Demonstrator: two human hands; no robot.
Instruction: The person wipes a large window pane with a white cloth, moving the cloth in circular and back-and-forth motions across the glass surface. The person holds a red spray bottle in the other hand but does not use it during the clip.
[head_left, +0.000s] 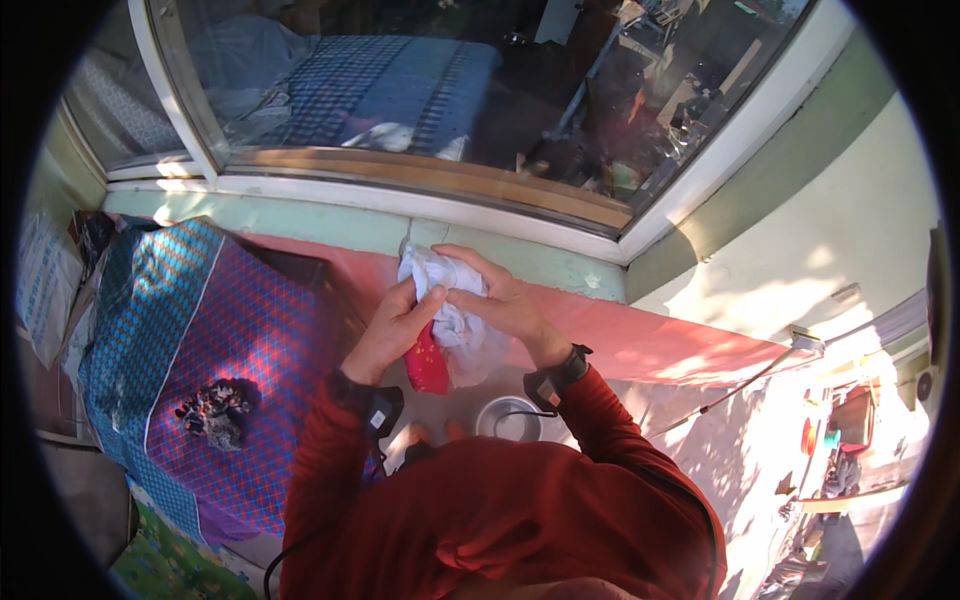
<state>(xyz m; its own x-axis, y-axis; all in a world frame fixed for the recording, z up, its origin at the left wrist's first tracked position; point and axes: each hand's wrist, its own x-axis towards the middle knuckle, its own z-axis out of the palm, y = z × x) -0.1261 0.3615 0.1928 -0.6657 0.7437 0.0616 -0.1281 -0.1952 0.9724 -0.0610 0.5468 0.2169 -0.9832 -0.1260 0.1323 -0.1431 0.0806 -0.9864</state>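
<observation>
Both of my hands hold a bunched white cloth (448, 279) out in front of my chest. My left hand (396, 322) grips its left side, the thumb pressed on top. Around the right and upper side my right hand (501, 296) is closed, its thumb near the left one. A red cloth piece with small yellow marks (426, 364) hangs below my left hand. Thin whitish fabric (476, 352) droops beside it; whether these pieces are joined I cannot tell. Beneath them, a round metal bowl (510, 420) stands on the floor by my feet.
At the left, a blue-and-purple patterned cloth (232, 352) drapes over something bulky, with a dark bundle (219, 412) on top. A pale green window ledge (315, 217) and glass window (420, 90) lie ahead. A thin pole (739, 386) slants at the right.
</observation>
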